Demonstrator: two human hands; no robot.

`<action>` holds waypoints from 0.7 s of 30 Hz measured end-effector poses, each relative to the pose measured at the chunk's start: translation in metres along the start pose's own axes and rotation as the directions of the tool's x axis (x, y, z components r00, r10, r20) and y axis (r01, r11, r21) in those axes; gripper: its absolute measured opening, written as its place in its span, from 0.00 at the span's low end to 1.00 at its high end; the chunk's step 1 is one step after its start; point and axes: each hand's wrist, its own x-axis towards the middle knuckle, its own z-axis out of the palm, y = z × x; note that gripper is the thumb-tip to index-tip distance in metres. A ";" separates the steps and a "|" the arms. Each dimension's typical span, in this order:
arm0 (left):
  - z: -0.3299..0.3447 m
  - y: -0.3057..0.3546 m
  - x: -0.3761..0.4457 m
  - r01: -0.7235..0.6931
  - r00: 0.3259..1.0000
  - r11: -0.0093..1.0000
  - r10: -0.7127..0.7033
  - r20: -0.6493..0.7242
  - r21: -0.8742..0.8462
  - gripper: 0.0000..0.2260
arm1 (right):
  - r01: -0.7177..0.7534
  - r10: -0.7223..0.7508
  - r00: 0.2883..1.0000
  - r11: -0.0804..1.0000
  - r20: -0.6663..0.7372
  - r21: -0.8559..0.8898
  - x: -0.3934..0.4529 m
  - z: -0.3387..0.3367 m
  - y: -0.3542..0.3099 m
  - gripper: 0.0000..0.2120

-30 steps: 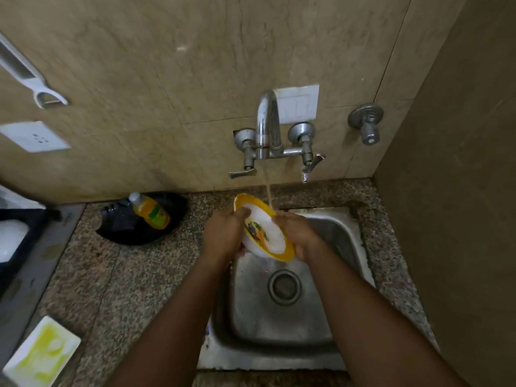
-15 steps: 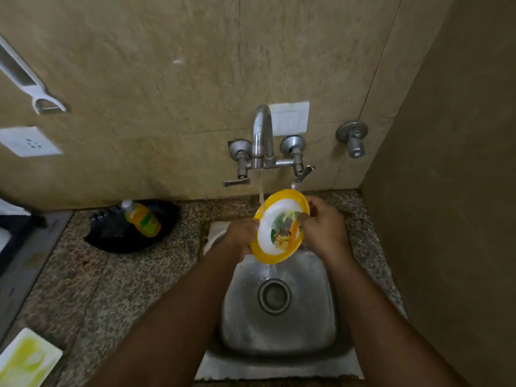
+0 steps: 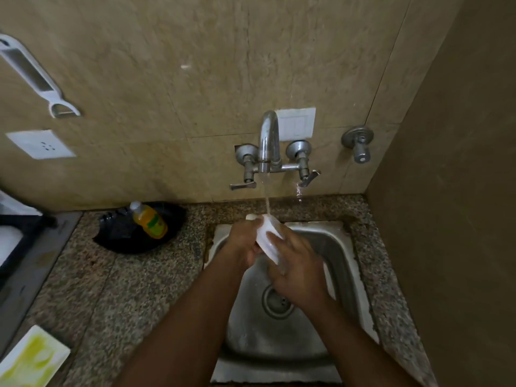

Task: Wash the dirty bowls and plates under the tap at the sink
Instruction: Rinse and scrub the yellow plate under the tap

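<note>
I'm standing in a home kitchen. A small steel sink [image 3: 343,263] is set into a speckled granite counter [image 3: 111,283], and a wall-mounted tap [image 3: 269,143] runs water above it. Beige stone tiles line the wall. A bottle of orange dish liquid [image 3: 150,222] lies on the counter, and a white peeler [image 3: 36,76] hangs nearby.

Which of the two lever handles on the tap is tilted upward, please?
The right-hand lever handle angles upward and drips water. The left-hand lever handle lies roughly level, pointing left. Both sit below the spout.
</note>
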 end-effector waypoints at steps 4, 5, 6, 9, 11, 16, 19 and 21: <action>0.006 -0.002 -0.007 -0.094 0.993 0.979 0.106 -0.058 0.180 0.20 | -0.073 0.063 0.991 0.994 0.115 0.084 0.038 0.017 -0.005 0.28; 0.009 -0.002 -0.010 -0.109 0.993 0.973 0.117 -0.031 0.201 0.22 | -0.151 0.139 0.985 0.981 0.100 0.123 0.050 0.020 -0.003 0.29; 0.012 -0.003 -0.012 -0.118 0.992 0.970 0.124 -0.014 0.212 0.23 | -0.243 0.231 0.968 0.959 0.097 0.146 0.063 0.019 -0.003 0.29; 0.017 -0.001 -0.018 -0.122 0.989 0.976 0.135 -0.062 0.180 0.25 | -0.431 0.393 0.898 0.874 0.198 0.222 0.095 0.009 -0.008 0.23; 0.017 0.003 -0.017 -0.131 0.990 0.982 0.137 -0.040 0.134 0.26 | -0.383 0.357 0.921 0.905 0.158 0.186 0.098 0.009 -0.016 0.22; 0.001 0.020 0.001 0.010 0.999 1.000 -0.011 0.047 0.015 0.22 | -0.089 0.088 0.991 0.996 0.100 0.006 0.069 0.018 -0.016 0.27; 0.002 0.021 0.006 0.059 0.997 0.998 -0.059 -0.051 -0.006 0.21 | 0.048 -0.042 0.997 0.995 0.069 -0.085 0.067 0.025 -0.021 0.28; 0.008 0.020 0.006 0.010 0.998 0.999 -0.007 -0.059 0.045 0.20 | -0.037 0.037 0.999 0.999 -0.019 0.006 0.074 0.028 -0.027 0.23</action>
